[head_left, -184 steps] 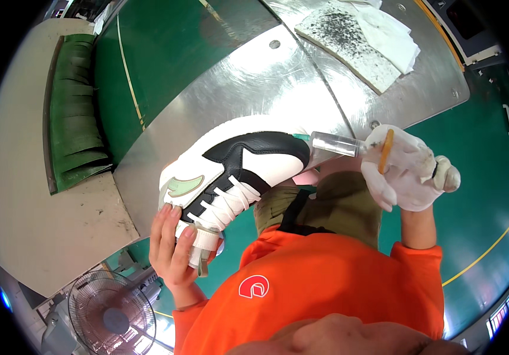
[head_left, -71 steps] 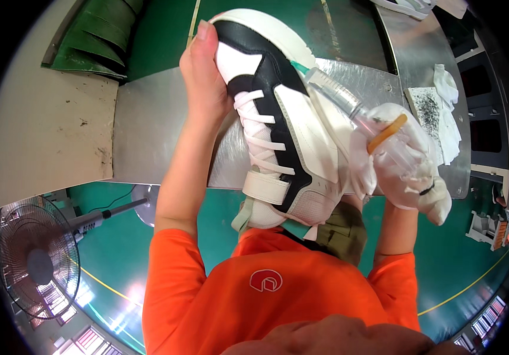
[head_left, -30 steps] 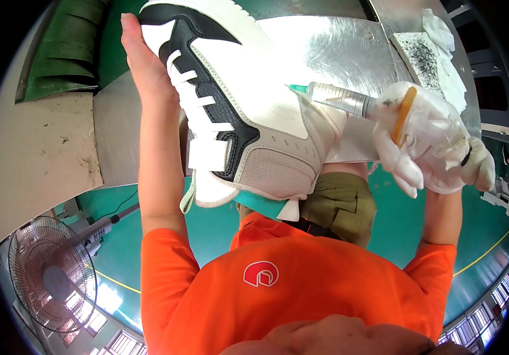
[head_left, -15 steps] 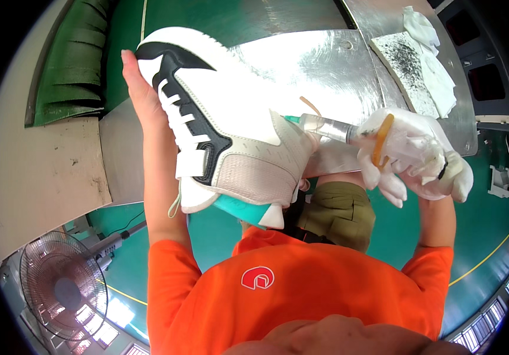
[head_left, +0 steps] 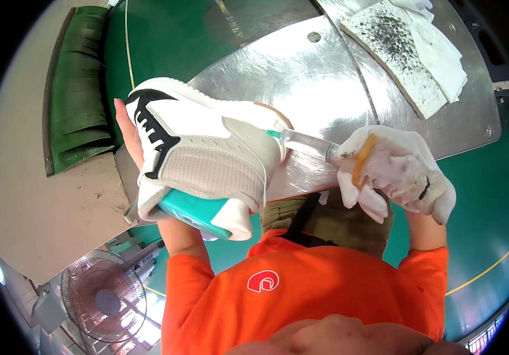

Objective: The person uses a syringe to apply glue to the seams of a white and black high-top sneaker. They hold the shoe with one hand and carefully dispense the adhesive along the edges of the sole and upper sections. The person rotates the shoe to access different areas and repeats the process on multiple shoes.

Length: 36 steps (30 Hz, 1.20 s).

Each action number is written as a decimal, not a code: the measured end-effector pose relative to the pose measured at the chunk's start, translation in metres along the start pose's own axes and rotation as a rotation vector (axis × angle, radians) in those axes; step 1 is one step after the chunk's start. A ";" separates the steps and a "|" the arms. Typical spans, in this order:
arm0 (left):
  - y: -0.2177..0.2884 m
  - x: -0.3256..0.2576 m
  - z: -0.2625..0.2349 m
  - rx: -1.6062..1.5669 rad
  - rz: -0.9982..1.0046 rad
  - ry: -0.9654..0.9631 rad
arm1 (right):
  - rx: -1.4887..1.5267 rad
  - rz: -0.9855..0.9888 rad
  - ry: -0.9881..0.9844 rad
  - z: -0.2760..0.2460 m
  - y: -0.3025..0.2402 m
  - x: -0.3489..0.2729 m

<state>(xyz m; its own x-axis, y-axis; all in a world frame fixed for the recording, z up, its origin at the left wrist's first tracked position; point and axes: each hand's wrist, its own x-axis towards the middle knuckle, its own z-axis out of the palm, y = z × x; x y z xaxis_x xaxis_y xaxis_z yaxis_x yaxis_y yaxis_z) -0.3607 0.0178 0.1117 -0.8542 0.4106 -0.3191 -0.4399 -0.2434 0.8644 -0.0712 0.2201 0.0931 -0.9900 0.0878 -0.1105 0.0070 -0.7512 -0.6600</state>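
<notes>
A white, beige and black high-top sneaker [head_left: 207, 135] rests in my left hand [head_left: 129, 133]. The fingers show beside its toe; the rest of the hand is behind the shoe. A turquoise shoe last [head_left: 190, 210] fills the collar, which faces me. My right hand [head_left: 399, 168], in a white glove with a yellow rubber band [head_left: 363, 160] round a finger, is closed on a clear syringe [head_left: 307, 145]. Its green tip [head_left: 272, 134] meets the shoe's heel side near the sole edge. I cannot make out a bead of liquid there.
Beyond the shoe lies a shiny metal plate [head_left: 319, 77]. On the right it carries a black-speckled white board [head_left: 387, 53] and a white cloth [head_left: 441, 68]. A green slitted flap [head_left: 79, 94] borders the beige table [head_left: 26, 195] at left. Below stands a fan [head_left: 106, 302].
The shoe has come down toward me and tilted, showing more of its collar and last. The syringe and my right hand have shifted left and slightly down, the tip staying at the heel side.
</notes>
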 end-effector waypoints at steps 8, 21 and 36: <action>0.002 -0.009 0.008 0.145 -0.074 0.003 | 0.002 0.165 0.217 0.002 -0.004 -0.001; 0.015 -0.031 -0.095 0.603 0.045 0.238 | 0.384 -0.340 -0.164 -0.024 0.070 -0.005; -0.025 -0.196 -0.071 0.456 -0.341 0.111 | 0.235 -0.312 -0.068 0.000 0.078 -0.015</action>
<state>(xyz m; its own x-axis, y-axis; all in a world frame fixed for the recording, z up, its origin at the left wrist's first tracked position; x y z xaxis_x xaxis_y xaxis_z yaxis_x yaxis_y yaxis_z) -0.2019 -0.1195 0.1253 -0.7198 0.2986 -0.6267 -0.5524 0.3003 0.7776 -0.0554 0.1601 0.0439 -0.9465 0.2981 0.1236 -0.3207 -0.8253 -0.4647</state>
